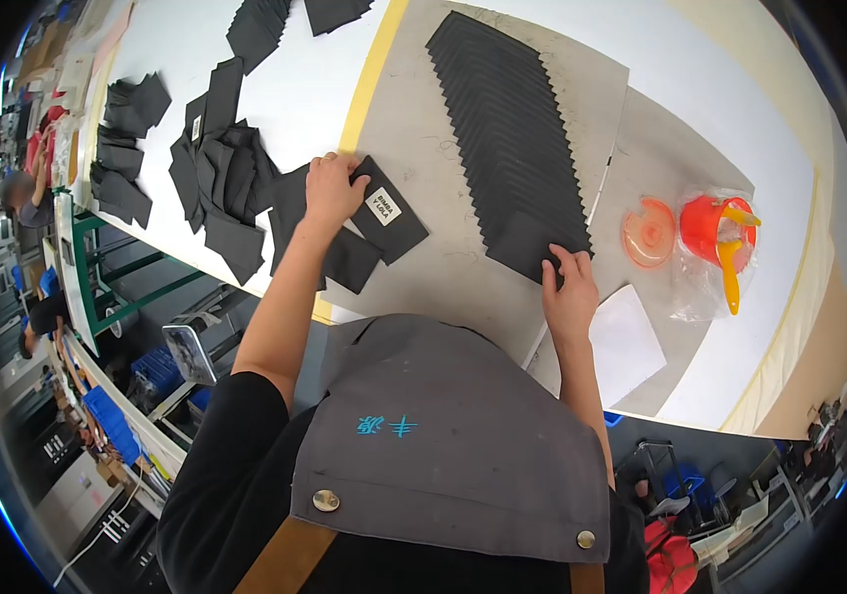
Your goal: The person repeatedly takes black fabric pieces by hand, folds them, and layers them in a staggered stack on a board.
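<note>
My left hand [334, 193] is closed, thumb and fingers at the upper left corner of a flat black piece [402, 226] with a white label reading "BIMBA Y LOLA". Beneath it and to its left lie more black pieces [352, 261]. At the near end of a long overlapping row of black pieces [513, 129], my right hand [572, 289] pinches the right corner of the nearest black piece [527, 243]. Whether the pieces are fabric or leather I cannot tell.
Loose black pieces [226, 173] are heaped left, with smaller piles [122, 153] beyond. At right stand a red tub [703, 226] with yellow-handled tools [730, 272], an orange lid [649, 233] and a white sheet [626, 346]. A person [33, 198] is at far left.
</note>
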`<action>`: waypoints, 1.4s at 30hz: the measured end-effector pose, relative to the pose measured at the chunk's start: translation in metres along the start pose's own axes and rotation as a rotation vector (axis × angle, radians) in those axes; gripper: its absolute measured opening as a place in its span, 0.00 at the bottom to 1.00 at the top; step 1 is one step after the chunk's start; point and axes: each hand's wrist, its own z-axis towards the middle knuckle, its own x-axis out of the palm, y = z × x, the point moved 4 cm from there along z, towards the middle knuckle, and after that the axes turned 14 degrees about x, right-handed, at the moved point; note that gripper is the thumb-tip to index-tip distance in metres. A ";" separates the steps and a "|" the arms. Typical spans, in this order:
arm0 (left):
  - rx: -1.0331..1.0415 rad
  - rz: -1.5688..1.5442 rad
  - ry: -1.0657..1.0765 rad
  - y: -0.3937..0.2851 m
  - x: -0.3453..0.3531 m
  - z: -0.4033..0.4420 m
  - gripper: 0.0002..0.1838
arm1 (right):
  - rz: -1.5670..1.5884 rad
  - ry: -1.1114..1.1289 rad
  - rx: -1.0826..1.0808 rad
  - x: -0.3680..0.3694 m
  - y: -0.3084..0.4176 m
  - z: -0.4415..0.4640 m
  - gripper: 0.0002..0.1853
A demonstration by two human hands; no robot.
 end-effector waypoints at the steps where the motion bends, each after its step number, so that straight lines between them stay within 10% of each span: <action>1: 0.060 -0.012 -0.002 0.006 0.001 0.001 0.16 | 0.010 -0.007 -0.008 -0.001 0.002 0.000 0.11; 7: 0.175 -0.395 0.256 -0.075 -0.093 -0.025 0.07 | 0.327 0.228 0.062 0.004 0.017 -0.009 0.15; 15: 0.466 -1.082 0.479 -0.146 -0.101 -0.056 0.10 | 1.332 1.380 0.395 0.034 0.053 -0.039 0.42; 22: 0.726 -1.018 0.635 -0.175 -0.068 -0.058 0.11 | 1.423 1.003 0.571 0.021 0.002 -0.035 0.22; 24: 0.327 -1.455 0.447 -0.177 -0.053 -0.055 0.14 | 1.386 0.833 0.595 0.015 -0.007 -0.033 0.15; 28: 0.004 -1.290 0.279 -0.165 0.007 -0.061 0.20 | 1.460 0.675 0.580 0.011 -0.017 -0.036 0.14; 32: -0.077 -1.265 0.512 -0.167 0.048 -0.063 0.14 | 1.364 0.556 0.553 0.014 -0.038 -0.041 0.13; 42: 0.093 -0.987 0.033 -0.186 0.080 -0.045 0.06 | 0.572 0.096 0.405 0.002 -0.073 -0.027 0.11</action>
